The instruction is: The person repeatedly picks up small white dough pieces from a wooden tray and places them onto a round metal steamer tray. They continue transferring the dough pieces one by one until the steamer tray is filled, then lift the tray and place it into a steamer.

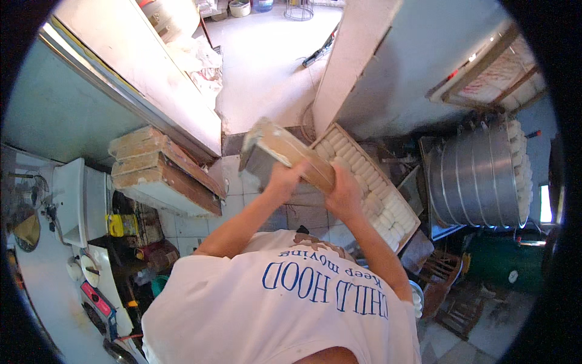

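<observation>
Both my hands grip a worn wooden tray (298,152) tipped up on its side in front of me. My left hand (286,179) holds the edge nearer to me, and my right hand (344,193) clasps its right end. Hands and tray are slightly blurred. Just past my right hand lies a wooden tray (411,230) filled with rows of pale, oval dough-like pieces (345,150). My right forearm crosses in front of part of it. What supports that filled tray is mostly hidden.
At left, several similar wooden trays (163,177) are stacked by the doorway wall. Beyond them are a white sink (93,207) and a yellow jug (122,225). Tall metal steamer tiers (473,177) bearing white pieces stand at right, near a wooden chair (436,273). A bright doorway (268,68) lies ahead.
</observation>
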The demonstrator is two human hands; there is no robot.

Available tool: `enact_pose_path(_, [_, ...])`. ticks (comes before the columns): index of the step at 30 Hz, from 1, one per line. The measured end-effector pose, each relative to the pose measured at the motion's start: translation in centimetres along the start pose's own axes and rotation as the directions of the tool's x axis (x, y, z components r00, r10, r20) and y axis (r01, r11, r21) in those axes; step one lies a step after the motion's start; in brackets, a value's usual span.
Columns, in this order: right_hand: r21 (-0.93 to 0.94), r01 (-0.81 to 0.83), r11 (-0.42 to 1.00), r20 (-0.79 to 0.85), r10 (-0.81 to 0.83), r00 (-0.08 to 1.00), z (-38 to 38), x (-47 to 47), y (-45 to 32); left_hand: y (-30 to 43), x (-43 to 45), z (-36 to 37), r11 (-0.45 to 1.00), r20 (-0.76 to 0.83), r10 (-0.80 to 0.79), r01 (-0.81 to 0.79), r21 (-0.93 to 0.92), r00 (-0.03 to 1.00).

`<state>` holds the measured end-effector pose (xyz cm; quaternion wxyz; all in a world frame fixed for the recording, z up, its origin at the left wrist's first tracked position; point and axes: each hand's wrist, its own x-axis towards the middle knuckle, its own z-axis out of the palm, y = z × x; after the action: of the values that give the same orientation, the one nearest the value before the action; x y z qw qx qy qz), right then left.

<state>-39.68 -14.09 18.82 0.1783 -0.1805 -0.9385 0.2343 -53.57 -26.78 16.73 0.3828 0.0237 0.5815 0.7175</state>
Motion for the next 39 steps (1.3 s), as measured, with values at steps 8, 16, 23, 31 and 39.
enact_pose_path(8, [0.173, 0.044, 0.984, 0.05, -0.054, 0.997, 5.2, 7.1, -4.1, 8.5, 13.8, -21.3, 0.805, -0.417, 0.241, -0.421, -0.418, 0.876])
enact_pose_path(16, [0.018, -0.883, 0.47, 0.155, 0.871, 0.466, 9.8, -17.7, 8.3, 10.9, 20.5, -29.0, 0.811, -0.587, 0.158, -0.444, -0.382, 0.794])
enact_pose_path(23, [-0.008, -0.987, -0.161, 0.378, 0.913, -0.152, 13.0, -37.1, 2.9, 11.7, 27.1, -32.9, 0.944, -0.619, 0.219, -0.325, -0.062, 0.754])
enact_pose_path(31, [0.367, -0.871, -0.327, 0.262, 0.935, -0.24, 16.2, -40.4, 0.7, 13.0, 28.0, -35.8, 0.941, -0.702, 0.309, -0.1, 0.323, 0.642])
enact_pose_path(39, [0.54, -0.809, -0.232, 0.104, 0.972, -0.209, 9.7, -40.2, 23.4, 3.0, 18.1, -25.3, 0.793, -0.423, -0.209, 0.406, 0.454, 0.882])
